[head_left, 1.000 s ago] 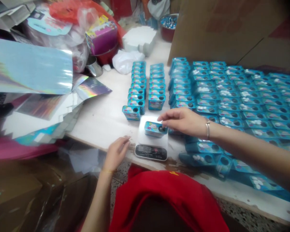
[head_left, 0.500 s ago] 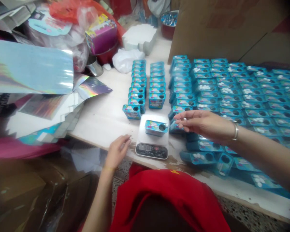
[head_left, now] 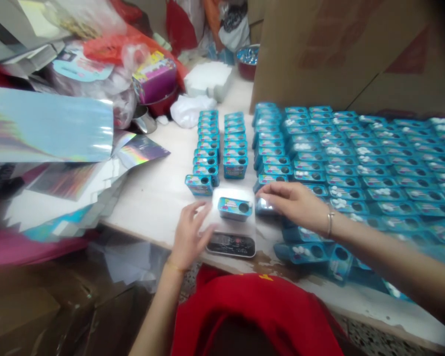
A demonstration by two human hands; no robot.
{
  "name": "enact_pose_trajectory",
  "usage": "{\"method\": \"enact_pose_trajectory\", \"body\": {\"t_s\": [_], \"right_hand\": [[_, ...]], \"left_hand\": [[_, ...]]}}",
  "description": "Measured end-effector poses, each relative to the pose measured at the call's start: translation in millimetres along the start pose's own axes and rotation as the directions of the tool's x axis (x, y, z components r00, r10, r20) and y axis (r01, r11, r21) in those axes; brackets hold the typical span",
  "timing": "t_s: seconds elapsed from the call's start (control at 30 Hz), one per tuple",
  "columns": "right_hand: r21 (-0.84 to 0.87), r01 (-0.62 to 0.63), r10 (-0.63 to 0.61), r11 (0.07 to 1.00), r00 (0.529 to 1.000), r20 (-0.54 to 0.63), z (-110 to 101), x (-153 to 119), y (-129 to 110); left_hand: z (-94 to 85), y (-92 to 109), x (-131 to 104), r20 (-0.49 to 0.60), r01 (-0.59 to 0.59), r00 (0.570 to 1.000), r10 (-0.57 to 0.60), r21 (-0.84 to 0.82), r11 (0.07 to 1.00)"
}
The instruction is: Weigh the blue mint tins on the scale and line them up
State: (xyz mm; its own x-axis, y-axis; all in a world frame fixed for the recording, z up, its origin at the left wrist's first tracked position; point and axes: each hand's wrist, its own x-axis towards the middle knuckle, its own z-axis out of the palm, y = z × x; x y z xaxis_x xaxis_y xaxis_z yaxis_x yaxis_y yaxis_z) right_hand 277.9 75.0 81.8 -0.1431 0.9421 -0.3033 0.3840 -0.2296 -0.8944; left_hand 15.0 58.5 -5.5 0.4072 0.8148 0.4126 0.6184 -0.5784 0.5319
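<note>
A white digital scale [head_left: 233,244] stands near the table's front edge, with one blue tin [head_left: 234,208] lying on its pan. Just left of the scale is my left hand [head_left: 191,235], its fingers apart and thumb stretched toward the tin, holding nothing. My right hand [head_left: 291,202] reaches in from the right, fingertips pressed together over another blue tin [head_left: 266,206] beside the scale. Whatever those fingertips hold is hidden and blurred. Several blue tins [head_left: 235,167] stand in two rows behind the scale.
Many more blue tins [head_left: 374,170], some topped with small white pellets, crowd the right side. A large cardboard sheet [head_left: 337,54] stands behind them. Shiny printed sheets [head_left: 48,123], a purple box [head_left: 155,81] and plastic bags [head_left: 193,111] fill the left and back.
My left hand has moved right and up, close to the tin on the scale. My right hand has come down onto the tin beside the scale; the white pellet at its fingers is out of sight.
</note>
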Motion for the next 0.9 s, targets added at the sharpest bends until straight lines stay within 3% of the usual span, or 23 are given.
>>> {"method": "enact_pose_trajectory", "body": {"t_s": [0.13,0.27,0.4,0.53,0.6,0.73,0.9], "right_hand": [[0.079,-0.067,0.064,0.995,0.997,0.043,-0.8,-12.5,8.0],[0.176,-0.124,0.119,0.977,0.992,0.041,-4.1,-26.6,11.2],[0.260,-0.182,0.182,0.948,0.983,0.026,-12.0,-40.3,11.2],[0.360,-0.198,0.208,0.912,0.978,0.013,-17.3,-52.6,12.3],[0.390,-0.205,0.213,0.898,0.977,0.023,-18.2,-58.0,14.4],[0.446,-0.158,0.179,0.881,0.984,-0.005,-20.2,-66.9,25.8],[0.510,-0.165,0.246,0.844,0.965,-0.095,-27.4,-75.5,46.3]], "left_hand": [[7.6,28.9,38.3,0.143,-0.321,0.941,0.306,0.101,0.942],[13.7,38.6,59.1,0.284,-0.442,0.873,0.396,0.118,0.889],[7.1,29.3,62.1,0.240,-0.382,0.905,0.351,0.093,0.920],[2.0,22.0,71.5,0.369,-0.372,0.877,0.308,0.114,0.921],[3.7,18.7,84.0,0.392,-0.383,0.868,0.305,0.136,0.914],[13.8,5.2,120.7,0.350,-0.371,0.893,0.282,0.220,0.902],[32.6,-12.5,159.2,0.483,-0.385,0.857,0.180,0.367,0.847]]}}
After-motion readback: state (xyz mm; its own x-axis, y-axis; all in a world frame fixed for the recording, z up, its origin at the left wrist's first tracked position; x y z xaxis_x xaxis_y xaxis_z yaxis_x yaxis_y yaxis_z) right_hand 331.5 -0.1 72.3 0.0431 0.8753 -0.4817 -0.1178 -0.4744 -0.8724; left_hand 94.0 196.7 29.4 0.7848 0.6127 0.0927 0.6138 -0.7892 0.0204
